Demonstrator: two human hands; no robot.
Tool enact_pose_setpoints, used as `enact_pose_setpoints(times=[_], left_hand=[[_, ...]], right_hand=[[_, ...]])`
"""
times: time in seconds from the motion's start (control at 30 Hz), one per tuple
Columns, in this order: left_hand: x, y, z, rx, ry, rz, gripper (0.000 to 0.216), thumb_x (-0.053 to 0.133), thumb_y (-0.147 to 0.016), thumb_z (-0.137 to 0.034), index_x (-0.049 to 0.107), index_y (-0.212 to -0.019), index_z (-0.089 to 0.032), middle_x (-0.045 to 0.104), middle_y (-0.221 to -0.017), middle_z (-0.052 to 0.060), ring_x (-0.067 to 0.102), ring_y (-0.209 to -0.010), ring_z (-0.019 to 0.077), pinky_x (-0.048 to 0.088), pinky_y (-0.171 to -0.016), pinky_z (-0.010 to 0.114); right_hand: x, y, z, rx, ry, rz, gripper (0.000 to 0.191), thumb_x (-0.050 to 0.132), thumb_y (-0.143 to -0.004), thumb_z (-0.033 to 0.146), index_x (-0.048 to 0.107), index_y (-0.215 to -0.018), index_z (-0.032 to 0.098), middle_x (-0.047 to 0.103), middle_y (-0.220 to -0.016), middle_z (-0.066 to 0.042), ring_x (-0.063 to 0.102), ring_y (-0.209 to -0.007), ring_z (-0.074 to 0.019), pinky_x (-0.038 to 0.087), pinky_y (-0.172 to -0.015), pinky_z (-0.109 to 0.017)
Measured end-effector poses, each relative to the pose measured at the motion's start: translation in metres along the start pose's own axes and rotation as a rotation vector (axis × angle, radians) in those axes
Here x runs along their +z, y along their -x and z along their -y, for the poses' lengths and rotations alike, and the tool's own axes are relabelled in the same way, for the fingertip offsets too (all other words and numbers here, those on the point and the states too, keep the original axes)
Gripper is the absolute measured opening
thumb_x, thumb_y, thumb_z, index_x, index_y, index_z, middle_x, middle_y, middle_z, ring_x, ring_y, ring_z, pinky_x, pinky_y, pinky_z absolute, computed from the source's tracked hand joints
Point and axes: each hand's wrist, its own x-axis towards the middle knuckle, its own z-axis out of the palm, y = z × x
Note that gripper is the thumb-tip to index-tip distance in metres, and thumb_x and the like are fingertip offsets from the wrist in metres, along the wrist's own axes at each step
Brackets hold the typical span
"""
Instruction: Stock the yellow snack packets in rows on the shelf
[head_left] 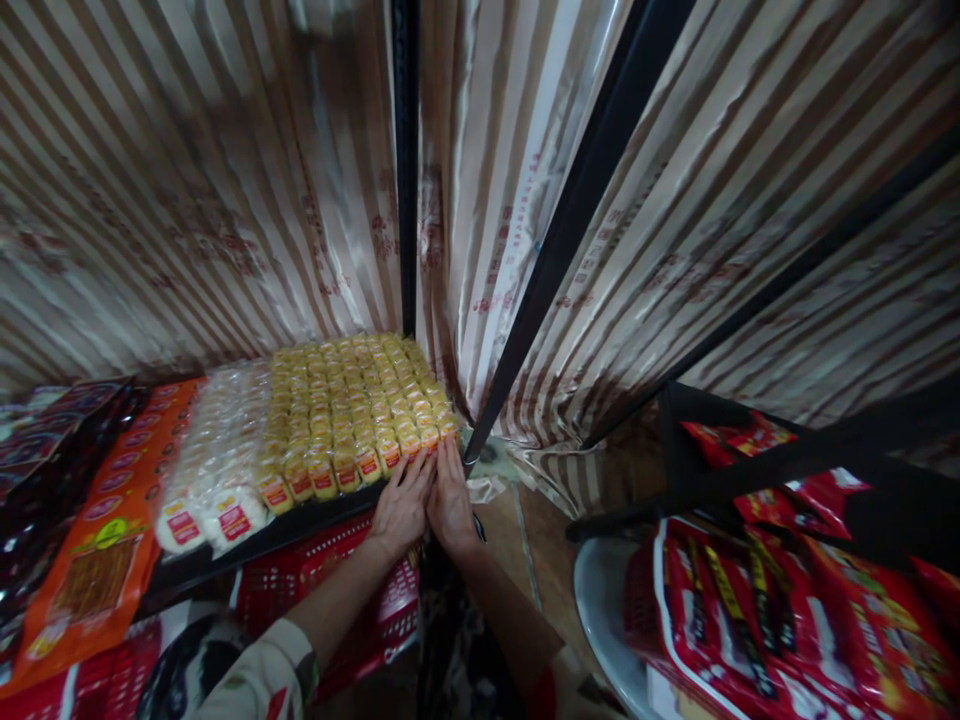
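Observation:
My left hand [401,505] and my right hand [451,500] rest side by side at the front right corner of a black shelf [247,545]. Their fingers lie stretched out flat against the front row of small yellow snack packs [352,410], which fill the shelf in several rows. Neither hand holds anything. Left of the yellow packs lie rows of white round packs [221,450] with red labels.
Orange flat packets [105,530] and dark boxes [52,440] lie further left on the shelf. A red plastic basket [330,580] sits below. Red snack bags [787,610] fill a white tray at the right. Black shelf posts [405,170] and a striped curtain [187,200] stand behind.

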Motion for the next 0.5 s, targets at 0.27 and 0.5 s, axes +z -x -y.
enact_pose_setpoints(times=[0.27,0.5], left_hand=[[0.0018,-0.0067,-0.0003,-0.014,0.018,0.004,0.047,0.037,-0.086,-0.027,0.04,-0.133,-0.019,0.041,-0.139,0.006,0.025,-0.134,0.022,0.016,-0.11,0.046],[0.0019,-0.0102,0.0025,0.004,0.026,0.023,0.048,0.036,-0.086,-0.026,0.04,-0.133,-0.018,0.043,-0.137,0.008,0.028,-0.132,0.0226,0.015,-0.11,0.048]], right_hand=[[0.0003,-0.004,-0.0052,0.013,-0.006,0.01,0.066,0.033,-0.077,0.004,0.02,-0.141,0.008,0.027,-0.145,-0.015,0.021,-0.135,-0.0224,0.028,-0.108,-0.048],[0.0005,-0.0053,-0.008,0.017,0.003,0.048,0.065,0.033,-0.077,0.005,0.021,-0.141,0.007,0.024,-0.146,-0.015,0.017,-0.136,-0.0218,0.026,-0.109,-0.048]])
